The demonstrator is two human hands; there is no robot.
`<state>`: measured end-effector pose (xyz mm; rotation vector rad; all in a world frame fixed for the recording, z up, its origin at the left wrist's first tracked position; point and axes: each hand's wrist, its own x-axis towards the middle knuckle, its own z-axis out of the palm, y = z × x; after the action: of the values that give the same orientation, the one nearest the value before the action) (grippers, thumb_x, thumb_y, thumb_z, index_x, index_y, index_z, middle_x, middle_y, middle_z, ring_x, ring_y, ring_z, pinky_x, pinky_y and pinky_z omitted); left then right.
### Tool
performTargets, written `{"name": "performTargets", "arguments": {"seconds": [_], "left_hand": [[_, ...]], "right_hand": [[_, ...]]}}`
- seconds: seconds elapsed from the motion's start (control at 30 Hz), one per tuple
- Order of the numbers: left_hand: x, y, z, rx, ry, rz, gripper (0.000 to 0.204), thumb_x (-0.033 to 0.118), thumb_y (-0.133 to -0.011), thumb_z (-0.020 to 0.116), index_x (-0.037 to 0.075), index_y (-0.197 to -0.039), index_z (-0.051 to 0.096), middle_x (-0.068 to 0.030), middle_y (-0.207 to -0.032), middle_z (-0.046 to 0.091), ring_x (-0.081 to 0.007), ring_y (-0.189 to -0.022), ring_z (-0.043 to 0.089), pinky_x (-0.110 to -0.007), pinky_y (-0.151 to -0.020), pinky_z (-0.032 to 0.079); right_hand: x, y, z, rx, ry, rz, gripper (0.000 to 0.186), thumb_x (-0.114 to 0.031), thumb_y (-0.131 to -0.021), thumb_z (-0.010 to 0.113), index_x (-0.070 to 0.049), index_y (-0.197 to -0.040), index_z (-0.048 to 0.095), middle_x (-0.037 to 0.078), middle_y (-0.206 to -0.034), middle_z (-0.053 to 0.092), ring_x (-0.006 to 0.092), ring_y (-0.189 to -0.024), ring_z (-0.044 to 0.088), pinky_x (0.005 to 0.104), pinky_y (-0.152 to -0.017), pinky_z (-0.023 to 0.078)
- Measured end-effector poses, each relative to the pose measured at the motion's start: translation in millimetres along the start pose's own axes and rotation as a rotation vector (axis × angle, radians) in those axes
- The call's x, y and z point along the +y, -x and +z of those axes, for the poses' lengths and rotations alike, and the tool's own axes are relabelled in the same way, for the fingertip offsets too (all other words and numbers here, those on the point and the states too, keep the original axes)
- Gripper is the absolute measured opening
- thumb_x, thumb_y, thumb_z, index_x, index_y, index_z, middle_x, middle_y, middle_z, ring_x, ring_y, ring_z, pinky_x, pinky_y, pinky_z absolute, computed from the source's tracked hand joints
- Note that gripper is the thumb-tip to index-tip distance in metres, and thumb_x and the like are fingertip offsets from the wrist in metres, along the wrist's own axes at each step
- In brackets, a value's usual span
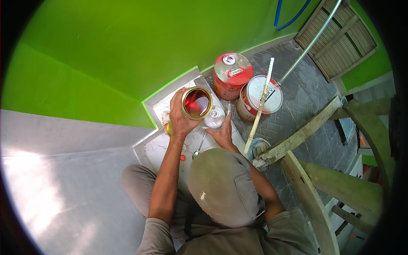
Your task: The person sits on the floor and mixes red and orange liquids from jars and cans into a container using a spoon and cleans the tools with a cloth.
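Can in left hand over the white step

Our left hand [182, 121] grips the open, gold-rimmed can [191, 97], red inside, over the far part of the white step [165, 149]. Our right hand [224, 135] curves around the clear container [214, 118] near the step's right edge; we cannot tell whether it grips. Nearer us lies a spoon [196, 153], with a red cap [182, 157] left of it.

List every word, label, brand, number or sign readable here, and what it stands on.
White lid on the bucket: dark lettering, which I won't transcribe.
Red can: marks on top, too small to read.
Held tin: no lettering visible.
Elsewhere: nothing legible.
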<state>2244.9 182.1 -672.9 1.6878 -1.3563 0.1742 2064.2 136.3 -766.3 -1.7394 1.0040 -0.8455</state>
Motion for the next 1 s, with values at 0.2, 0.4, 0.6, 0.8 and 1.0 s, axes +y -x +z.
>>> {"name": "performTargets", "arguments": {"seconds": [0.2,0.4,0.6,0.8,1.0], "left_hand": [[3.7,-1.2,-2.7,-0.007,0.009,0.013,0.101,0.024,-0.055,0.100,0.003,-0.143,0.056,-0.0199,-0.144,0.061,-0.0401,-0.133,0.058,-0.049,-0.114,0.046],[8.5,-2.9,-5.7,-0.021,-0.012,0.028,0.099,0.022,-0.054,0.099,0.003,-0.142,0.057,-0.0195,-0.144,0.061,-0.0402,-0.133,0.058,-0.049,-0.114,0.046],[13.4,-5.2,-7.3,-0.025,-0.023,0.059,0.098,0.021,-0.055,0.099,0.003,-0.142,0.057,-0.0191,-0.144,0.062,-0.0399,-0.133,0.058,-0.048,-0.114,0.046],[16.4,-7.4,-9.4,-0.025,-0.032,0.071,0.097,0.022,-0.056,0.099,0.004,-0.142,0.057,-0.0189,-0.143,0.062,-0.0399,-0.133,0.058,-0.048,-0.113,0.047],[17.3,-9.1,-10.8,-0.024,-0.053,0.084,0.096,0.022,-0.057,0.098,0.003,-0.142,0.057,-0.0189,-0.143,0.062,-0.0399,-0.132,0.059,-0.049,-0.113,0.046]], "right_hand": [[-1.7,11.1,-3.4,-0.005,0.009,-0.038,0.136,-0.021,-0.071,0.098,0.006,-0.165,0.003,0.033,-0.168,0.023,0.0448,-0.156,0.029,0.0465,-0.128,0.028],[5.5,21.5,-7.2,-0.036,0.009,-0.059,0.133,-0.024,-0.075,0.096,0.007,-0.165,0.003,0.034,-0.168,0.021,0.0458,-0.156,0.028,0.0483,-0.128,0.027],[10.9,27.2,-6.7,-0.028,0.004,-0.068,0.131,-0.025,-0.075,0.096,0.006,-0.165,0.006,0.034,-0.167,0.025,0.0463,-0.155,0.030,0.0485,-0.127,0.029],[9.0,27.7,-5.9,-0.028,-0.029,-0.046,0.129,-0.025,-0.075,0.096,0.005,-0.166,0.009,0.034,-0.165,0.030,0.0463,-0.153,0.034,0.0486,-0.125,0.032],[8.3,28.3,-6.2,-0.017,-0.033,-0.044,0.128,-0.024,-0.075,0.095,0.002,-0.166,0.008,0.034,-0.163,0.032,0.0466,-0.151,0.037,0.0489,-0.124,0.034]]}}
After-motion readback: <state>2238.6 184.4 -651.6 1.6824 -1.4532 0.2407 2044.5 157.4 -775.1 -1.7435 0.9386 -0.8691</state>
